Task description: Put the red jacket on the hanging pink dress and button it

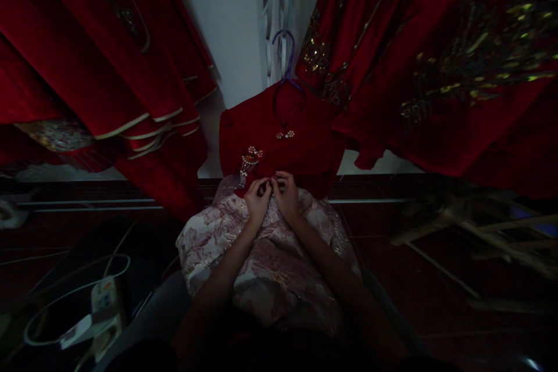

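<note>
A red top [248,116] hangs on a purple hanger [289,64] in front of me, its lower part lying over my lap. Beaded flower ornaments [286,135] sit near its neckline, and a fan-shaped beaded piece with dangling strands [249,161] is on its left side. My left hand [258,200] and my right hand [285,192] meet at the lower front of the top. Both are closed in a pinch, fingertips almost touching, apparently on the red cloth; any small part between them is too dark to make out.
Shiny patterned fabric [209,232] covers my lap. Red garments with pale piping [131,128] hang at left, sequinned red ones [471,70] at right. A power strip [104,308] with a white cable lies lower left; a wooden frame [453,215] stands on the right.
</note>
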Demonstrator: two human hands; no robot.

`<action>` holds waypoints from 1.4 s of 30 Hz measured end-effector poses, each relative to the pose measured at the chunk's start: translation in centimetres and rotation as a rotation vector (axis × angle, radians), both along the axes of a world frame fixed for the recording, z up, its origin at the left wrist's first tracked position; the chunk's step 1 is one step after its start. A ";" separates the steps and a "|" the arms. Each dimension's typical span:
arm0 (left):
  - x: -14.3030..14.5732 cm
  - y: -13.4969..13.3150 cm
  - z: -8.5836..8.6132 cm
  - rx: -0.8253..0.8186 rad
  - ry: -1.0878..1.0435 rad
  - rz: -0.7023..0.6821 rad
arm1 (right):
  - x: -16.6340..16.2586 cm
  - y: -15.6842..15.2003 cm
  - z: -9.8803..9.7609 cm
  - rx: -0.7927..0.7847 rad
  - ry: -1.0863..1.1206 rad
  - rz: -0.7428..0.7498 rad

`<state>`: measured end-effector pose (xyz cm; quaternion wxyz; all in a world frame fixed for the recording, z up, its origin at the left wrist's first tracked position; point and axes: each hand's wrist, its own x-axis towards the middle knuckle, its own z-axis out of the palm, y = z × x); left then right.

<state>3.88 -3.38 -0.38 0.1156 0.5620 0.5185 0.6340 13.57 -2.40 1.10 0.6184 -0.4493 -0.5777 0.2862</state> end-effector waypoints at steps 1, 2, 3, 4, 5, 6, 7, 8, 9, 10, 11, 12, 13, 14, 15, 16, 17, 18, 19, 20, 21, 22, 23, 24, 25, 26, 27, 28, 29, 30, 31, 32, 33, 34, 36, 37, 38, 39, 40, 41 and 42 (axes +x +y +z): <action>0.0 0.0 0.0 -0.011 -0.002 0.009 | 0.0 0.0 0.0 0.005 0.001 0.014; 0.0 0.1 -0.1 -0.020 -0.006 0.018 | 0.1 0.0 0.1 0.008 0.002 0.033; 0.0 0.1 -0.1 -0.025 -0.013 0.026 | 0.1 -0.1 0.1 0.010 0.004 0.052; -0.1 0.1 -0.1 -0.029 -0.021 0.031 | 0.1 -0.1 0.1 0.012 0.006 0.068; -0.1 0.1 -0.1 -0.031 -0.026 0.033 | 0.1 -0.1 0.1 0.013 0.007 0.078; -0.1 0.1 -0.1 -0.033 -0.026 0.031 | 0.1 -0.1 0.1 0.014 0.008 0.082; -0.1 0.1 0.0 -0.035 -0.020 0.025 | 0.1 -0.1 0.0 0.013 0.013 0.081; -0.1 0.0 0.1 -0.035 -0.010 0.018 | 0.1 0.0 0.0 0.010 0.021 0.078; -0.1 0.0 0.2 -0.034 0.000 0.012 | 0.0 0.0 -0.1 0.006 0.029 0.077; -0.1 0.0 0.2 -0.030 0.008 0.009 | 0.0 0.0 -0.1 0.002 0.038 0.076; -0.1 0.0 0.3 -0.025 0.014 0.006 | 0.0 0.1 -0.2 0.000 0.047 0.074; -0.1 0.0 0.4 -0.021 0.020 0.003 | 0.0 0.1 -0.3 -0.001 0.054 0.075; -0.2 0.0 0.4 -0.017 0.026 0.000 | 0.0 0.1 -0.3 0.000 0.060 0.075; -0.2 0.0 0.4 -0.015 0.034 -0.003 | 0.0 0.2 -0.3 0.003 0.066 0.073; -0.3 0.1 0.4 -0.015 0.044 -0.010 | 0.1 0.2 -0.4 0.006 0.071 0.071; -0.3 0.1 0.3 -0.014 0.055 -0.016 | 0.1 0.3 -0.4 0.008 0.075 0.070; -0.3 0.2 0.3 -0.015 0.063 -0.024 | 0.1 0.3 -0.4 0.009 0.079 0.073; -0.4 0.2 0.3 -0.015 0.070 -0.031 | 0.2 0.4 -0.4 0.007 0.087 0.077; -0.4 0.3 0.2 -0.014 0.076 -0.039 | 0.2 0.5 -0.5 0.002 0.097 0.084; -0.4 0.3 0.2 -0.013 0.083 -0.045 | 0.3 0.6 -0.5 -0.005 0.107 0.095; -0.4 0.3 0.1 -0.014 0.093 -0.050 | 0.3 0.8 -0.6 -0.015 0.114 0.105; -0.3 0.3 0.1 -0.017 0.106 -0.056 | 0.3 0.9 -0.7 -0.026 0.115 0.112; -0.3 0.3 0.1 -0.023 0.123 -0.061 | 0.3 1.0 -0.7 -0.037 0.108 0.116; -0.3 0.3 0.0 -0.031 0.138 -0.063 | 0.4 1.0 -0.8 -0.047 0.095 0.121; -0.2 0.3 0.0 -0.040 0.143 -0.059 | 0.4 1.0 -0.8 -0.055 0.079 0.125; -0.2 0.2 -0.1 -0.048 0.132 -0.052 | 0.4 1.0 -0.8 -0.060 0.061 0.127; -0.2 0.2 -0.1 -0.056 0.107 -0.043 | 0.4 0.9 -0.8 -0.059 0.042 0.124; -0.1 0.2 -0.2 -0.060 0.073 -0.030 | 0.4 0.8 -0.7 -0.053 0.023 0.112; -0.1 0.1 -0.2 -0.059 0.041 -0.016 | 0.4 0.6 -0.7 -0.043 0.007 0.087; -0.1 0.1 -0.3 -0.053 0.021 -0.004 | 0.5 0.5 -0.6 -0.029 -0.005 0.049; -0.1 0.1 -0.3 -0.045 0.017 0.007 | 0.5 0.4 -0.5 -0.015 -0.010 0.003; -0.1 0.1 -0.2 -0.035 0.027 0.019 | 0.6 0.3 -0.4 -0.004 -0.011 -0.042; -0.1 0.1 -0.2 -0.026 0.045 0.028 | 0.6 0.2 -0.4 0.003 -0.006 -0.080; -0.1 0.1 -0.1 -0.018 0.068 0.034 | 0.7 0.2 -0.4 0.005 0.000 -0.104; 0.0 0.2 0.0 -0.008 0.112 0.033 | 0.8 0.3 -0.5 -0.004 0.010 -0.111; 0.0 0.2 0.1 -0.003 0.129 0.029 | 0.8 0.4 -0.5 -0.010 0.012 -0.102; 0.0 0.2 0.1 0.001 0.139 0.024 | 0.8 0.4 -0.6 -0.017 0.013 -0.090; 0.0 0.2 0.2 0.003 0.140 0.020 | 0.8 0.5 -0.6 -0.023 0.010 -0.084; 0.1 0.1 0.2 0.003 0.132 0.016 | 0.8 0.5 -0.6 -0.026 0.005 -0.082; 0.1 0.1 0.3 0.002 0.119 0.014 | 0.8 0.5 -0.6 -0.029 0.001 -0.083; 0.1 0.1 0.3 0.000 0.105 0.013 | 0.8 0.6 -0.6 -0.031 -0.002 -0.085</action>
